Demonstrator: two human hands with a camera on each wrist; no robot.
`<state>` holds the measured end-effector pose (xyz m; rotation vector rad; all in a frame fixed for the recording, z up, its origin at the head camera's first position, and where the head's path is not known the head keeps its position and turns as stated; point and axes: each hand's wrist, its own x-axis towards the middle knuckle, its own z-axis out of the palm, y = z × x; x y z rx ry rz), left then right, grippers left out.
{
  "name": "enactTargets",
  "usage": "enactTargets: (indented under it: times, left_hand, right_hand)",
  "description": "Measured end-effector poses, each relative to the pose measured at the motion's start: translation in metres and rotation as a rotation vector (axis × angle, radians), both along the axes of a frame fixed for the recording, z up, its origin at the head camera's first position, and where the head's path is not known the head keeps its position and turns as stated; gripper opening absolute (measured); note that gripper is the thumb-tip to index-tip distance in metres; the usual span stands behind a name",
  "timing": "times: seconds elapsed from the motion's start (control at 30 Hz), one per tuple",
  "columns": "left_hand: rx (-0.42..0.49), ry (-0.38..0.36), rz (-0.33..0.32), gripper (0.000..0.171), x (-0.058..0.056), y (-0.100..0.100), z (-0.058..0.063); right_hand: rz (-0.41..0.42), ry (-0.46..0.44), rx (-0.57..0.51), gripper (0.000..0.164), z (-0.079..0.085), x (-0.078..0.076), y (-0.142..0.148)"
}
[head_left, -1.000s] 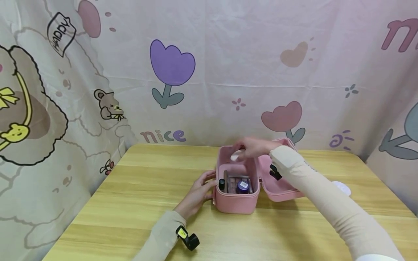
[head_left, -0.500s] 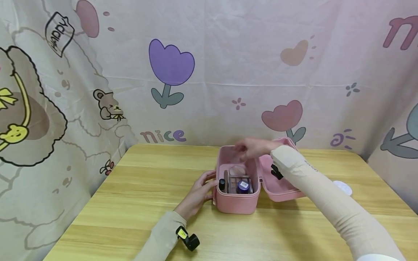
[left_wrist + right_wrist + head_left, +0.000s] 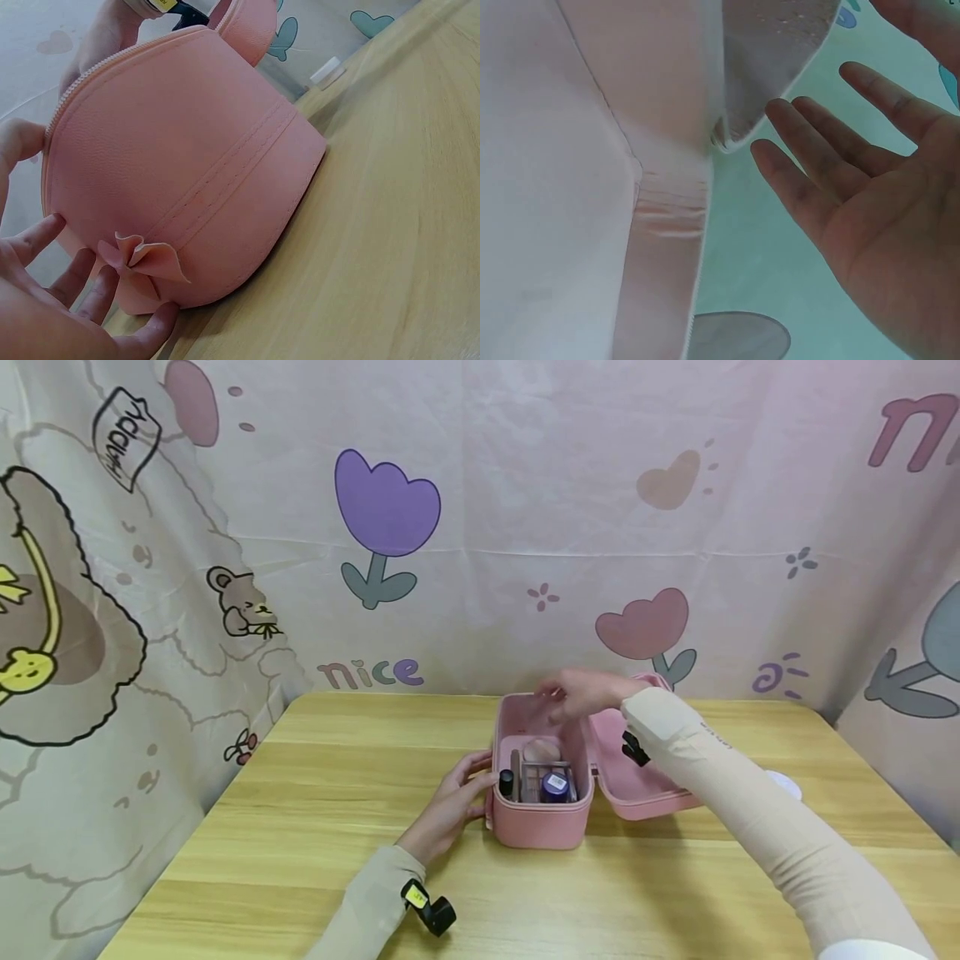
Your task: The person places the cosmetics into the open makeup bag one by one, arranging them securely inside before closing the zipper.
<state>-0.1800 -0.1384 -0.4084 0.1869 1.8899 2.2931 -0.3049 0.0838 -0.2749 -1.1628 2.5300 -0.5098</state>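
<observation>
A pink zip-up cosmetic case (image 3: 540, 827) stands on the wooden table, its lid (image 3: 637, 793) swung out to the right. My left hand (image 3: 453, 802) rests against the case's left side, fingers spread; the left wrist view shows fingertips around a pink bow (image 3: 142, 262). Over the far end of the case, my right hand (image 3: 581, 693) holds nothing, its fingers apart in the right wrist view. Inside lie a pale round thing (image 3: 542, 750), a palette (image 3: 531, 781), a blue jar (image 3: 554, 787) with a white label, a brown stick (image 3: 515, 770) and a black-capped item (image 3: 506, 783).
Right of the lid, a white round thing (image 3: 784, 783) lies on the table (image 3: 337, 827), partly behind the right sleeve. A printed cloth (image 3: 480, 610) hangs behind the table's far edge.
One second ago my right hand held a white rounded thing above the case; since then it has let it go, and a pale round thing shows inside. The left hand stays on the case.
</observation>
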Motion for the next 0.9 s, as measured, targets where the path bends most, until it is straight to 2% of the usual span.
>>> enactTargets:
  times: [0.1,0.23,0.53,0.67,0.9]
  left_hand:
    - [-0.001,0.005,-0.002,0.057,0.0,-0.001,0.0]
    - [-0.005,0.002,0.004,0.057,0.0,-0.001,0.0]
    - [-0.011,-0.013,0.006,0.057,0.001,-0.001,0.001]
    - [-0.013,-0.014,0.012,0.056,0.001,-0.001,0.002]
    - [-0.004,-0.015,0.008,0.055,0.0,0.0,0.001]
  right_hand:
    - [0.0,-0.009,0.001,0.049,0.005,0.0,0.0]
    - [-0.045,-0.031,-0.059,0.053,0.015,0.004,0.004]
    - [-0.102,-0.009,-0.244,0.056,0.037,0.029,0.026]
    - [-0.138,0.043,-0.329,0.055,0.046,0.042,0.038]
    - [-0.139,0.161,-0.499,0.05,0.065,0.068,0.059]
